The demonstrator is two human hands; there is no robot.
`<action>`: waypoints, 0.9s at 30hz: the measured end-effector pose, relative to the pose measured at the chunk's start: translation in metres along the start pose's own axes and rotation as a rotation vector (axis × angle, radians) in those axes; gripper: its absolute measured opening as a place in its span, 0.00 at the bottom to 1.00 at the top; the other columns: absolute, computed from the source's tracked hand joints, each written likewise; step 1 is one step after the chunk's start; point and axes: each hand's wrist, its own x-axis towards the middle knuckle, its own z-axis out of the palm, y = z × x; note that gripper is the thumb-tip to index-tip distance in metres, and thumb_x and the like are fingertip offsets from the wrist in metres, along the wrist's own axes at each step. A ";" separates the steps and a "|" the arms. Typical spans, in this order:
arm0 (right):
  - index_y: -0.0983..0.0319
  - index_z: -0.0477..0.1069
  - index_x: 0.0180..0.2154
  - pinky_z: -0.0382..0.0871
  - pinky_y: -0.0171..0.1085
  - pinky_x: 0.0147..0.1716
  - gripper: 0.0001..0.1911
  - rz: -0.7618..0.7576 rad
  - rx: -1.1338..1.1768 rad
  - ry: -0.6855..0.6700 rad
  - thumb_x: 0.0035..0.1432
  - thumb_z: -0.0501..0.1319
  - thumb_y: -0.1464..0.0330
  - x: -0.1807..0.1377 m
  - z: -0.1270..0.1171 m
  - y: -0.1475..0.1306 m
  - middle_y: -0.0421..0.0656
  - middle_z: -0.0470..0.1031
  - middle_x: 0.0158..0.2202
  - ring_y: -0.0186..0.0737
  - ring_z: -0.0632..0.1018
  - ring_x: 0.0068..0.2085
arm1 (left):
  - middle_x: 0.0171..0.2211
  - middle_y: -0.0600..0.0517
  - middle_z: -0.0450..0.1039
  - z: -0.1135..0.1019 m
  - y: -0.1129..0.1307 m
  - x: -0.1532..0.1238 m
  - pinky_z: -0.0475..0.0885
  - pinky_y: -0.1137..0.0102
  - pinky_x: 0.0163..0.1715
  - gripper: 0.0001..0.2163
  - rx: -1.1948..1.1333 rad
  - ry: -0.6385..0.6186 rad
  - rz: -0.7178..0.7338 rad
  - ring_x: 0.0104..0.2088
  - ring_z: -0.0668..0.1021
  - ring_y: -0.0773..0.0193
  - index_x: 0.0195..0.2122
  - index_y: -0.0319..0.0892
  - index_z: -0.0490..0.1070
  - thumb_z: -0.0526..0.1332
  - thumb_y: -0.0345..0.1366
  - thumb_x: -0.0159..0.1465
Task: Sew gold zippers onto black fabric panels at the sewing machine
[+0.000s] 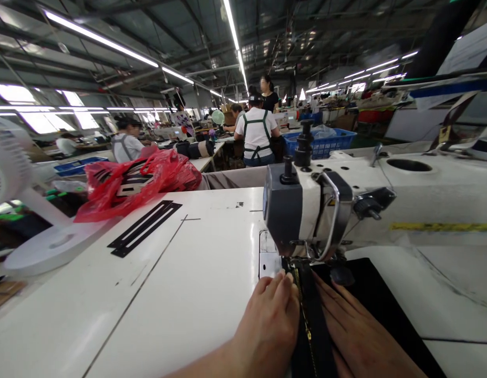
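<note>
A black zipper [308, 328] with gold teeth and a gold slider runs up under the presser foot of a white and grey sewing machine [285, 210]. It lies along a black fabric piece [379, 294]. My left hand [272, 315] is closed, its bunched fingers holding the zipper's left edge just in front of the foot; the fingertips are partly hidden. On the other side my right hand [357, 331] lies flat on the black fabric, fingers stretched toward the foot. Part of the fabric is covered by that hand.
Two black slotted strips [146, 228] lie on the white table [188, 273], near a red plastic bag [136, 181] with pieces inside. A white fan [50, 241] stands at the left. Beyond are a blue crate [325, 142] and several people at work.
</note>
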 end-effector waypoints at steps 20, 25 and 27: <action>0.67 0.46 0.63 0.63 0.48 0.55 0.36 0.060 0.000 0.004 0.52 0.51 0.75 0.000 -0.005 -0.005 0.51 0.61 0.59 0.47 0.64 0.58 | 0.43 0.39 0.70 0.003 -0.008 -0.002 0.73 0.61 0.40 0.10 -0.025 -0.036 0.028 0.40 0.74 0.55 0.45 0.32 0.67 0.50 0.25 0.64; 0.68 0.48 0.63 0.62 0.48 0.56 0.35 0.054 -0.020 -0.007 0.53 0.52 0.75 -0.003 -0.002 -0.003 0.52 0.63 0.58 0.47 0.65 0.58 | 0.38 0.41 0.71 0.001 -0.008 0.004 0.74 0.63 0.36 0.09 -0.016 -0.019 0.035 0.36 0.74 0.57 0.43 0.32 0.67 0.52 0.24 0.63; 0.68 0.47 0.63 0.63 0.48 0.55 0.34 0.047 -0.029 0.005 0.54 0.52 0.74 -0.004 -0.001 -0.002 0.52 0.63 0.58 0.47 0.66 0.57 | 0.36 0.43 0.71 -0.002 -0.007 0.006 0.75 0.64 0.34 0.08 -0.015 0.001 0.029 0.34 0.74 0.58 0.40 0.34 0.68 0.52 0.25 0.63</action>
